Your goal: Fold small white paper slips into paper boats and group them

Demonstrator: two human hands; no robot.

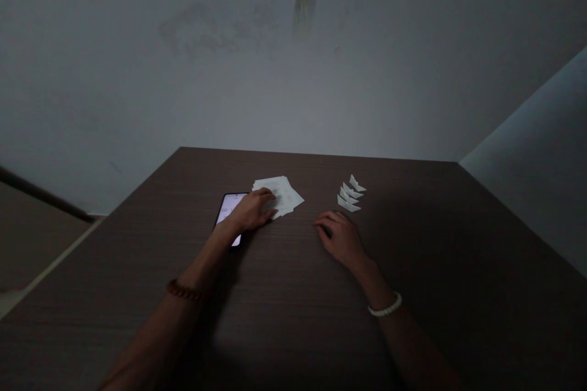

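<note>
While left hand [254,211] lies flat on loose white paper sheets [285,195], not gripping, right hand [340,238] rests empty, fingers loosely curled, on table [413,256]. Folded paper boats [349,194] lie ahead in diagonal row, right hand nearer. Smartphone [228,211] partly under left hand.

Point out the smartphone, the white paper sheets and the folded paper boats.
Smartphone [228,209], head view, on its lit screen.
White paper sheets [290,197], head view, on the stack's uncovered right part.
Folded paper boats [349,194], head view, on the row's middle boat.
</note>
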